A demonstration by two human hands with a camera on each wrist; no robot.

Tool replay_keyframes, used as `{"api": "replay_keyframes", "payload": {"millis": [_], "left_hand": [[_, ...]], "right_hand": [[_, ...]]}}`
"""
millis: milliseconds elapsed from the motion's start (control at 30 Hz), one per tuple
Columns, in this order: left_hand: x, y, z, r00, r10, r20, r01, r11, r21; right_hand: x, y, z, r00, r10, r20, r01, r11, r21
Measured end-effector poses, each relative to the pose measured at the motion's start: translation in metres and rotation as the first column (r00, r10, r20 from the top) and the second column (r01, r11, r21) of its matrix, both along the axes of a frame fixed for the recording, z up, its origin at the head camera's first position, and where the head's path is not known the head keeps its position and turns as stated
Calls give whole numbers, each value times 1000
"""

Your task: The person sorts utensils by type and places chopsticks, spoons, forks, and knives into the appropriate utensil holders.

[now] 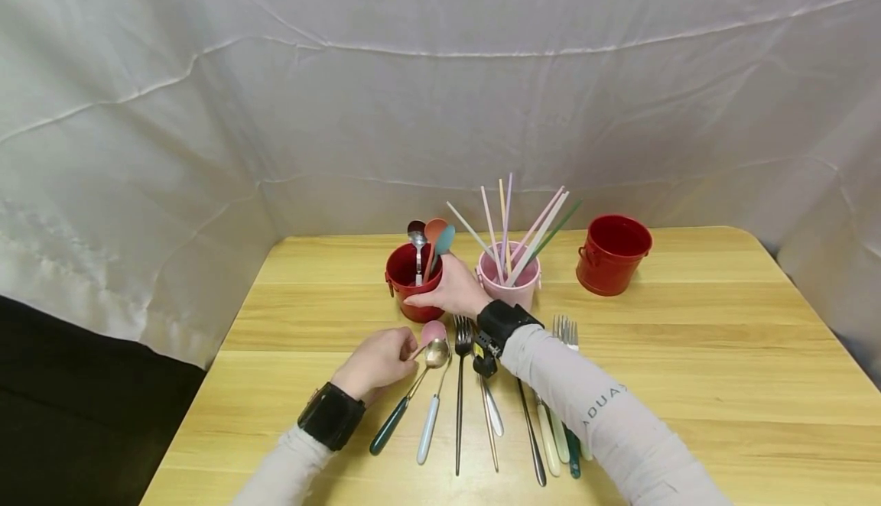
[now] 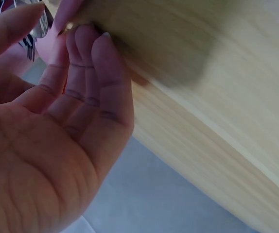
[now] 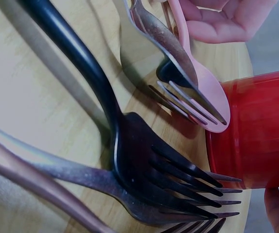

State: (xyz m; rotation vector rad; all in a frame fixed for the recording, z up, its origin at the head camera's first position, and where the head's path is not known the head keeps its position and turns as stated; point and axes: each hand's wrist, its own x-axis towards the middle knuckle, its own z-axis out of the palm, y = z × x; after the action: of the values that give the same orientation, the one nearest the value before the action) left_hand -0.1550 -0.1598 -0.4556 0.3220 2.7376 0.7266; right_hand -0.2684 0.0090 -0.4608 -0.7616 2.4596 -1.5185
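My left hand (image 1: pixel 377 361) pinches the handle of a pink spoon (image 1: pixel 433 331) just above the table; the spoon's bowl is beside the left red bucket's base in the right wrist view. At that red bucket (image 1: pixel 406 290), my right hand (image 1: pixel 456 286) grips the right side, thumb across the front; its other fingers are mostly hidden. Inside the bucket stand several spoons, bowls up, among them an orange spoon (image 1: pixel 435 229) and a teal spoon (image 1: pixel 445 239). Close to the left hand lie a gold spoon with a dark green handle (image 1: pixel 388 427) and a black fork (image 1: pixel 460 391).
A pink bucket (image 1: pixel 511 292) with several coloured straws (image 1: pixel 507 215) stands right of the held bucket. Farther right is another red bucket (image 1: pixel 609 270). More forks (image 1: pixel 564 330) lie partly under the right forearm. A pale curtain (image 1: pixel 440 108) hangs behind the wooden table (image 1: pixel 716 353).
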Motion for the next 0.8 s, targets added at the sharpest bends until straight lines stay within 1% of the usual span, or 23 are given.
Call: {"api": "replay_keyframes", "payload": {"millis": [133,300,500,800], "left_hand": [[-1,4,-1,1000,11,1,-11,1000,-28],[-3,5,-2,1000,15,-24,-16,999,-48],[-4,6,-4,999,24,-39,-26,998,-61],[-6,2,-5,999,16,-52,-19,997,-70]], "right_hand": [[-1,0,0,1000,9,2,-9,1000,-6],[-1,1,0,1000,7,3,-7,1000,-4],[-1,1,0,1000,-1,-10,1,1000,4],[-2,0,-2,1000,-17,-16,18,1000,24]]}}
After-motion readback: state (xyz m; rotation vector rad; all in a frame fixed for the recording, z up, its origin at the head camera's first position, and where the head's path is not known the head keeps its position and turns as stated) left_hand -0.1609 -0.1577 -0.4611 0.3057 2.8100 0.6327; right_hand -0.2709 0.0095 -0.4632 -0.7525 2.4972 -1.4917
